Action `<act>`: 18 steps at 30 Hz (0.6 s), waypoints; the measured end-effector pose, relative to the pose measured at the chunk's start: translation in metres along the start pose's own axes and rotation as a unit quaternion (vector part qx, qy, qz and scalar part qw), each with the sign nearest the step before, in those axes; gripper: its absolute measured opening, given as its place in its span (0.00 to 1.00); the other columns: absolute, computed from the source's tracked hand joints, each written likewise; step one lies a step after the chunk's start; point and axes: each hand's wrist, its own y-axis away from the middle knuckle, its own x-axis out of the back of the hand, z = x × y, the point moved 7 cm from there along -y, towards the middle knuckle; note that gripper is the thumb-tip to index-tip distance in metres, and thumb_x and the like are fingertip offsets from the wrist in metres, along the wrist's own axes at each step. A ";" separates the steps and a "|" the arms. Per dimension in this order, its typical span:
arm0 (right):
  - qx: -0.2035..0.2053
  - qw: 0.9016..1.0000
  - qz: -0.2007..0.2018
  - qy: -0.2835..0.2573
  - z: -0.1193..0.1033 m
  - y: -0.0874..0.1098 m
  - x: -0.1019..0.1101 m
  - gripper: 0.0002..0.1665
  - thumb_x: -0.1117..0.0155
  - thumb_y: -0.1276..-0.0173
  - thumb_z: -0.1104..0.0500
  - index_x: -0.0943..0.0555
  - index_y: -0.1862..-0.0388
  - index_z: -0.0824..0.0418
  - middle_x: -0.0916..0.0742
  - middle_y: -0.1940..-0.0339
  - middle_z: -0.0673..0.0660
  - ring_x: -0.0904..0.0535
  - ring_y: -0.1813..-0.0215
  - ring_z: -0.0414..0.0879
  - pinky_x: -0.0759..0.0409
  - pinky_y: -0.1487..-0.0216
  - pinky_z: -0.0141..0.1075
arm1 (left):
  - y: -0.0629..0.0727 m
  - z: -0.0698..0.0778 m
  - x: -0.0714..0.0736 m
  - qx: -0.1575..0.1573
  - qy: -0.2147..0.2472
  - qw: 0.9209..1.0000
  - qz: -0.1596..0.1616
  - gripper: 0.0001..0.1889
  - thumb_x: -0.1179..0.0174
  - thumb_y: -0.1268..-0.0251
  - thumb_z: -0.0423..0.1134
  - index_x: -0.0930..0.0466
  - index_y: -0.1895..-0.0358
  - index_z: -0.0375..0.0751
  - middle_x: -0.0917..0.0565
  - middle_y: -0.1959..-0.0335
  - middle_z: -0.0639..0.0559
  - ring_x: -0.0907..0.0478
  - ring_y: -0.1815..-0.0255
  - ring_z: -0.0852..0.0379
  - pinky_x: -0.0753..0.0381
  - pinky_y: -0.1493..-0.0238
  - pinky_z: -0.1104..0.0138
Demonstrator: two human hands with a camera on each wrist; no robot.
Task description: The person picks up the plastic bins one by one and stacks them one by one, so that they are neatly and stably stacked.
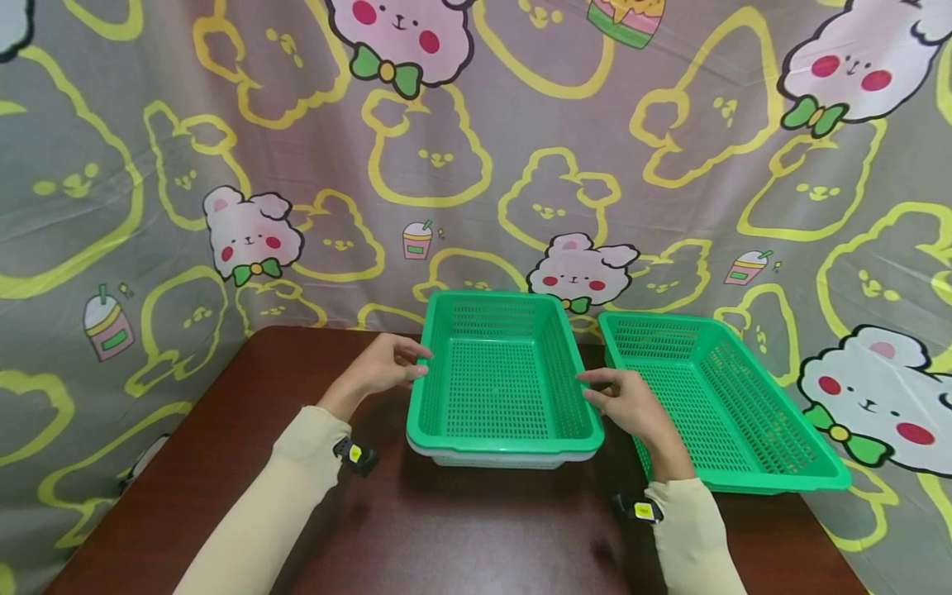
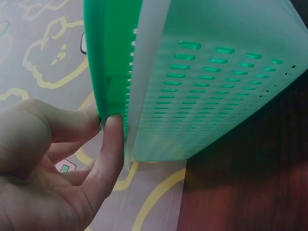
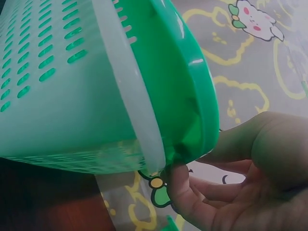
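Observation:
A green basket (image 1: 498,388) sits nested inside a white basket (image 1: 494,463), whose pale rim shows just below the green one at the front. My left hand (image 1: 387,364) pinches the left rim of the green basket. In the left wrist view, the fingertips (image 2: 114,122) reach under that green rim, above the white basket's rim (image 2: 149,43). On the opposite side, my right hand (image 1: 621,399) pinches the right rim. The right wrist view shows a gap between the green rim (image 3: 204,91) and the white rim (image 3: 139,110), with a finger tucked beneath the green edge.
Another green basket (image 1: 788,479) stands to the right, close to my right hand. Everything rests on a dark red-brown table (image 1: 446,537). A patterned cloth (image 1: 476,165) hangs behind the table and along its sides.

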 end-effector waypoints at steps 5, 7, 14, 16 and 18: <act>0.002 1.000 0.001 0.000 0.000 0.000 -0.001 0.19 0.39 0.23 0.64 0.18 0.36 0.67 0.13 0.44 0.70 0.18 0.65 0.52 0.19 0.63 0.40 | 0.000 0.000 0.001 -0.004 0.007 1.000 0.002 0.15 0.35 0.30 0.31 0.15 0.43 0.33 0.19 0.41 0.31 0.13 0.50 0.42 0.10 0.54 0.53; 0.004 1.000 0.001 0.003 -0.001 0.000 -0.001 0.19 0.40 0.23 0.65 0.18 0.36 0.67 0.13 0.44 0.70 0.18 0.65 0.52 0.19 0.63 0.41 | 0.001 0.001 0.001 -0.004 0.007 1.000 0.003 0.15 0.34 0.30 0.31 0.15 0.43 0.33 0.18 0.41 0.31 0.14 0.49 0.42 0.10 0.54 0.53; 0.000 1.000 -0.002 0.015 0.000 0.001 -0.002 0.19 0.40 0.23 0.65 0.19 0.36 0.67 0.13 0.44 0.69 0.18 0.66 0.48 0.18 0.62 0.41 | 0.002 0.000 0.000 0.004 0.019 1.000 0.008 0.14 0.34 0.30 0.31 0.15 0.44 0.32 0.18 0.42 0.30 0.13 0.49 0.41 0.11 0.50 0.47; 0.001 1.000 -0.002 0.015 0.000 0.001 -0.002 0.19 0.40 0.23 0.65 0.19 0.36 0.67 0.13 0.44 0.69 0.18 0.66 0.47 0.18 0.62 0.42 | 0.002 -0.001 0.000 0.005 0.025 1.000 0.009 0.14 0.34 0.30 0.31 0.15 0.44 0.31 0.18 0.42 0.29 0.13 0.50 0.41 0.11 0.51 0.48; 0.002 1.000 -0.002 0.014 0.000 0.000 -0.002 0.19 0.40 0.23 0.65 0.19 0.36 0.67 0.14 0.43 0.69 0.18 0.66 0.48 0.18 0.62 0.41 | 0.002 -0.001 0.000 0.006 0.028 1.000 0.011 0.14 0.34 0.30 0.31 0.15 0.44 0.31 0.18 0.42 0.29 0.12 0.52 0.43 0.11 0.51 0.48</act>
